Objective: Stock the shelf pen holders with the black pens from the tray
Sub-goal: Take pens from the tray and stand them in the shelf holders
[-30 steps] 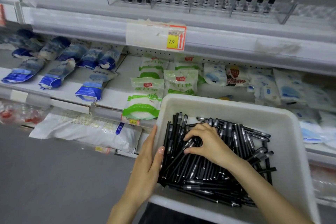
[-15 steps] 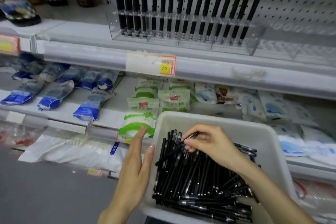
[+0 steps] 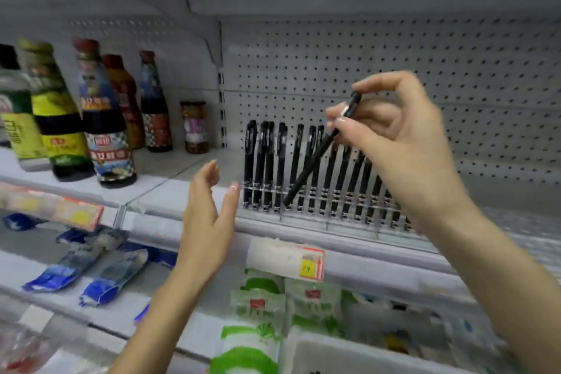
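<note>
The right hand (image 3: 403,143), in the centre right of the frame, pinches a black pen (image 3: 311,165) near its upper end between thumb and curled fingers (image 3: 379,82). The pen slants down to the left, its lower tip at the clear pen holder (image 3: 328,217) on the shelf; whether the tip is inside a slot cannot be told. A row of black pens (image 3: 261,161) stands upright in the holder, in front of the grey pegboard (image 3: 425,70).

The left hand (image 3: 209,215) hangs in the air in the centre of the frame, just left of the holder, its fingers (image 3: 206,173) straight, slightly apart and holding nothing.

The rim of the white tray (image 3: 334,349) shows at the bottom edge. Sauce bottles (image 3: 103,118) stand at upper left. A price tag (image 3: 306,261) sits on the shelf edge below the holder.
</note>
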The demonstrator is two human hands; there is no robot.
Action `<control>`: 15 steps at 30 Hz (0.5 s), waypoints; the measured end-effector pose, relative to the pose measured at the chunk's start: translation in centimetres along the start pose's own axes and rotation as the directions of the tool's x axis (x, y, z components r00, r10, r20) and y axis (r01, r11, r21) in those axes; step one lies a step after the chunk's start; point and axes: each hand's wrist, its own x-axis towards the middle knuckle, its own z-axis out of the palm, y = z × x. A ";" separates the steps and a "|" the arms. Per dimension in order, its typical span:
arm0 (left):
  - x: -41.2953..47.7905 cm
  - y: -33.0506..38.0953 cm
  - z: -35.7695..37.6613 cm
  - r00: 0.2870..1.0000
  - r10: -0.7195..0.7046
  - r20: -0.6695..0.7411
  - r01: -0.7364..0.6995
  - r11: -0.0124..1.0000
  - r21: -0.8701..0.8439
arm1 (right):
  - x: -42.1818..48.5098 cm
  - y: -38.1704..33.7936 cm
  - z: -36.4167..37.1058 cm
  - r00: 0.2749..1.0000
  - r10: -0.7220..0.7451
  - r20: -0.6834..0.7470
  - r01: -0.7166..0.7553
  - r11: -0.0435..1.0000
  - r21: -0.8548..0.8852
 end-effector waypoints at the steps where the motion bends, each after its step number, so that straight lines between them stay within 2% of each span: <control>1: 0.4 -0.5 0.5 0.998 -0.033 0.053 0.031 0.999 0.038 | 1.0 0.3 0.4 0.999 -0.031 -0.014 0.030 0.999 -0.042; 5: 0.8 -2.0 1.5 0.988 -0.036 0.150 0.001 0.975 0.224 | 3.3 2.3 1.8 0.991 -0.121 -0.060 0.103 0.963 -0.248; 15: 1.2 -1.5 1.1 0.979 -0.049 0.199 0.011 0.983 0.185 | 3.7 4.5 3.1 0.993 -0.107 -0.045 0.082 0.922 -0.379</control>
